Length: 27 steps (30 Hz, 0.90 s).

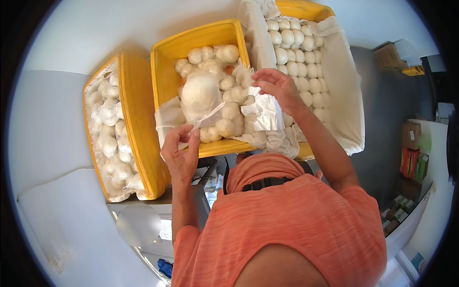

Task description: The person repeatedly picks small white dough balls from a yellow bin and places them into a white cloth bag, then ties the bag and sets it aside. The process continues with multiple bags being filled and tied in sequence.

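Note:
My left hand is closed, pinching the twisted end of a clear plastic bag with round white contents, which look like steamed buns. That bag lies on other bagged buns in the middle yellow crate. Over the right side of this crate is my right hand, fingers slightly apart, with nothing visible between them. Just below it lies a stack of flat, shiny plastic bags on a white cloth.
To the right, a cloth-lined yellow crate contains rows of loose white buns. A tilted yellow crate at the left is full of bagged buns. Boxes stand at the far right. A round pale disc is at lower left.

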{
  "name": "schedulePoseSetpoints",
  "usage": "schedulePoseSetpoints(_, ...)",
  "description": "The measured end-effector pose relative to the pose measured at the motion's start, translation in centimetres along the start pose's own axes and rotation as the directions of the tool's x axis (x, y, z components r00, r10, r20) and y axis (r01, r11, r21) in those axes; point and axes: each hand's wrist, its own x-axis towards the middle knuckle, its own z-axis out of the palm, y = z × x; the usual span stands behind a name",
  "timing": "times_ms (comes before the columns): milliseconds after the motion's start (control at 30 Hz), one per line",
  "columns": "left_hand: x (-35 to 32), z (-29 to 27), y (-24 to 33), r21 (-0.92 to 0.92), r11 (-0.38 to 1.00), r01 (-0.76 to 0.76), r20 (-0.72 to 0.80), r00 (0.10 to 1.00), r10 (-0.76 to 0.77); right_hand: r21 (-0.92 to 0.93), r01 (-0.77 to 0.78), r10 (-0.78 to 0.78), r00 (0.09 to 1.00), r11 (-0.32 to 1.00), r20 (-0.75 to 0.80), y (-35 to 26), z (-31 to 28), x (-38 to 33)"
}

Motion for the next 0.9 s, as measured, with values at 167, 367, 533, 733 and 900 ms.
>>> schedulePoseSetpoints(167, 0.7, 2.2, 0.9, 0.179, 0.973, -0.147, 0.174, 0.978, 0.115, -0.724, -0.255, -0.062, 0.923, 0.641, -0.38, 14.7, -14.0, -1.4)
schedulePoseSetpoints(367, 0.7, 6.9, -1.2, -0.142, 0.988, 0.054, 0.422, 0.907, 0.011, -0.539, -0.411, 0.08, 0.842, 0.735, -0.533, 18.5, -11.9, -4.4)
schedulePoseSetpoints(533, 1.8, 11.1, -1.4, -0.166, 0.986, 0.029, 0.519, 0.853, 0.062, -0.668, -0.08, -0.377, 0.773, 0.739, -0.51, 13.0, -11.5, -5.5)
schedulePoseSetpoints(733, 2.8, 16.7, -2.9, -0.28, 0.895, 0.346, 0.686, 0.724, -0.065, 0.346, -0.218, 0.357, 0.838, 0.912, -0.413, 9.7, -11.2, -7.4)
schedulePoseSetpoints(900, 3.3, 18.6, 1.0, -0.217, 0.956, 0.198, 0.698, 0.716, 0.011, 0.079, -0.118, 0.135, 0.958, 0.99, -0.252, 6.8, -6.0, -6.5)
